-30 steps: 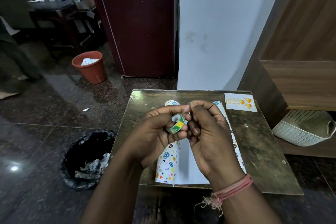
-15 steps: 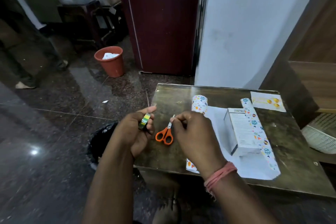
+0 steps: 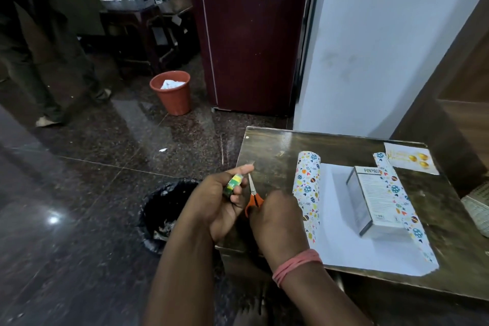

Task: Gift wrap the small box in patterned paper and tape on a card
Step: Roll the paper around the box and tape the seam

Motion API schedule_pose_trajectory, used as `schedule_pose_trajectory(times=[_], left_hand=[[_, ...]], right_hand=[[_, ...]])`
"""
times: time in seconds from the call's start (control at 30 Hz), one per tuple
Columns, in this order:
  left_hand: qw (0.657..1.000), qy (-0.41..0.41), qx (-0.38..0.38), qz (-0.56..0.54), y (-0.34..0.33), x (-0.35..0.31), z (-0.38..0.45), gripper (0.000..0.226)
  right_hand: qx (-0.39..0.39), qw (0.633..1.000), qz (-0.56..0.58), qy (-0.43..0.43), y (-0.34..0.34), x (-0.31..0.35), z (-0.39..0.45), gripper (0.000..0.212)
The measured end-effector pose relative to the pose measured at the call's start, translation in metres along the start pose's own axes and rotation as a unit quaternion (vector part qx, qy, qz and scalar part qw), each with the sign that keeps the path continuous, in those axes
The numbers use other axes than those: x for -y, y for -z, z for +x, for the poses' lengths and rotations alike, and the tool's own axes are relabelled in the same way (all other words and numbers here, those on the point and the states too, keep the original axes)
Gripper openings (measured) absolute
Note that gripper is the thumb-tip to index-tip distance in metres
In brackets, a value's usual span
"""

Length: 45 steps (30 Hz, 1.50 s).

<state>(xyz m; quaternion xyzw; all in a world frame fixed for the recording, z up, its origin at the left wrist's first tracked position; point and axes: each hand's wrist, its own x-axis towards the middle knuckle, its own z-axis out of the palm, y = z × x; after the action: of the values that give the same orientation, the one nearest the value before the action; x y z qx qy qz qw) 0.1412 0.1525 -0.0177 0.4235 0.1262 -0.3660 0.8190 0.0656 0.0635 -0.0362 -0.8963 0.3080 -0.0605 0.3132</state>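
So the left hand (image 3: 225, 201) has its fingers curled round a little green-and-yellow tape roll (image 3: 232, 185), and the right hand (image 3: 275, 217) is down on the orange-handled scissors (image 3: 253, 197) at the table's (image 3: 267, 145) left edge, though I can't tell if it's actually gripping them. Small box (image 3: 375, 201) sits on the patterned paper (image 3: 341, 243), whose side edges curl up, with the card (image 3: 408, 158) at the far right corner. Black-lined bin (image 3: 164, 209) sits on the floor just left of the table, an orange bucket (image 3: 172, 92) further back.

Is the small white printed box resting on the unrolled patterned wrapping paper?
Touching. The head view shows the small white printed box sitting directly on the white underside of the unrolled patterned wrapping paper.
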Motion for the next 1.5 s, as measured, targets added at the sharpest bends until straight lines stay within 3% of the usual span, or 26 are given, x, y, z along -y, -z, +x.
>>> schedule_pose_trajectory(times=[0.13, 0.3, 0.43, 0.5, 0.6, 0.7, 0.83, 1.17, 1.37, 1.5], left_hand=[[1.0, -0.022, 0.001, 0.002, 0.0, -0.002, -0.001, 0.04], [0.997, -0.07, 0.007, -0.032, -0.009, -0.004, 0.002, 0.04], [0.998, -0.044, 0.037, -0.032, -0.03, 0.008, 0.005, 0.041], [0.998, -0.024, 0.052, -0.031, -0.042, 0.017, 0.009, 0.041], [0.998, -0.015, 0.058, -0.015, -0.056, 0.027, 0.014, 0.04], [0.998, -0.018, 0.061, -0.011, -0.062, 0.03, 0.021, 0.04], [0.998, -0.021, 0.06, -0.015, -0.061, 0.032, 0.025, 0.039], [0.993, 0.038, 0.109, -0.028, -0.057, 0.023, 0.029, 0.042], [0.988, 0.068, 0.137, -0.008, -0.061, 0.025, 0.024, 0.04], [0.986, 0.078, 0.146, -0.011, -0.057, 0.021, 0.024, 0.043]], right_hand=[[0.01, 1.0, 0.02, 0.007, 0.006, 0.001, -0.001, 0.038], [-0.033, 0.996, 0.075, 0.034, 0.045, -0.003, 0.003, 0.054], [0.069, 0.972, 0.225, 0.0, 0.085, -0.031, 0.019, 0.052], [0.103, 0.934, 0.34, -0.045, 0.092, -0.045, 0.024, 0.038], [0.163, 0.805, 0.56, -0.112, 0.097, -0.048, 0.022, 0.02], [0.188, 0.747, 0.626, -0.122, 0.102, -0.053, 0.021, 0.015], [0.195, 0.74, 0.629, -0.138, 0.098, -0.065, 0.025, 0.012], [0.385, 0.719, 0.574, -0.077, 0.104, -0.083, 0.017, 0.021], [0.413, 0.714, 0.563, -0.057, 0.106, -0.087, 0.021, 0.034], [0.418, 0.718, 0.555, -0.052, 0.109, -0.088, 0.02, 0.03]])
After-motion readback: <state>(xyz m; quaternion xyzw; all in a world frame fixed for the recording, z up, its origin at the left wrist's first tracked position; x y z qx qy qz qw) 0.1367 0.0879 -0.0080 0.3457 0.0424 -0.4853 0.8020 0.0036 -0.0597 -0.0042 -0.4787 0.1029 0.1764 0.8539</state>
